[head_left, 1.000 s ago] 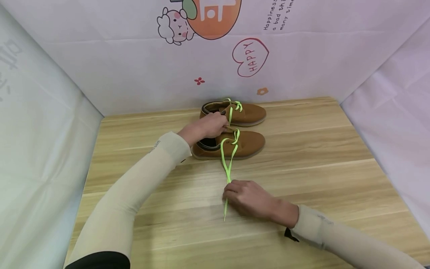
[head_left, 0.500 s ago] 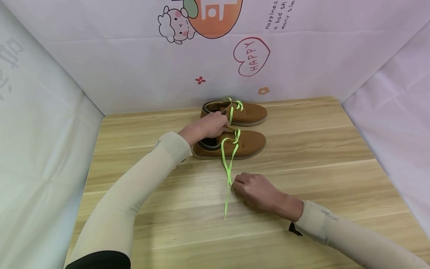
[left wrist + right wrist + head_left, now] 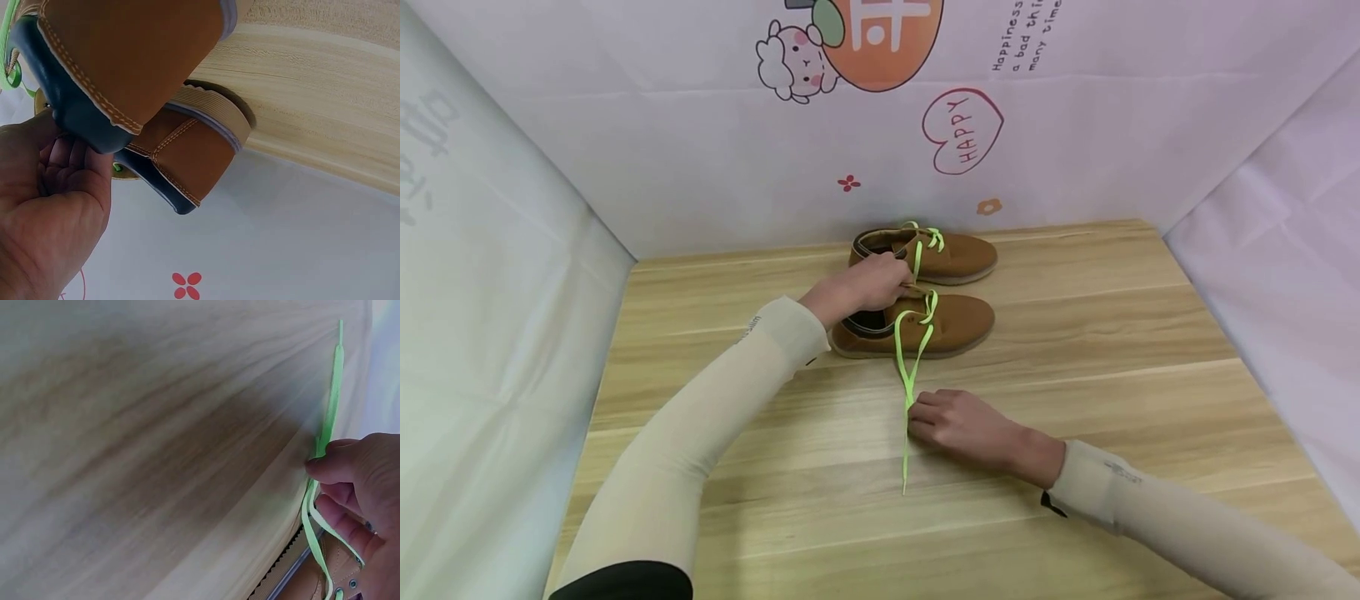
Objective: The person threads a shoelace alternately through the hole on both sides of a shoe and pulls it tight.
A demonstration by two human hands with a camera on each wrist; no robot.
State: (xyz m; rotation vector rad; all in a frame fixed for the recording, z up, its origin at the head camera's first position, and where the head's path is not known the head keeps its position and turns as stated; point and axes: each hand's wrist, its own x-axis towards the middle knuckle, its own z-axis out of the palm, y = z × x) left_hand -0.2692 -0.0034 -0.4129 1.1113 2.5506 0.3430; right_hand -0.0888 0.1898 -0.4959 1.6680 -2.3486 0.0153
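Note:
Two brown shoes with neon green laces stand side by side, toes to the right. At the near shoe (image 3: 962,323), my left hand (image 3: 874,283) grips the upper by its tongue; in the left wrist view the collar partly hides those fingers. The shoelace (image 3: 906,367) of this shoe stretches over its side toward me as two strands. My right hand (image 3: 964,427) pinches the strands between thumb and fingers, and one long end lies beyond the pinch, its tip (image 3: 340,331) showing in the right wrist view. The far shoe (image 3: 966,257) has its lace lying over the top.
The shoes stand near the back edge of a wood-grain table (image 3: 1075,333). A white printed cloth wall (image 3: 700,167) rises just behind the far shoe, with more white cloth at the left (image 3: 475,292) and right (image 3: 1285,208).
My right hand shifted right and slightly away from me along the lace, leaving the long end apart, then came back left onto both strands. The left hand and shoes hold their place.

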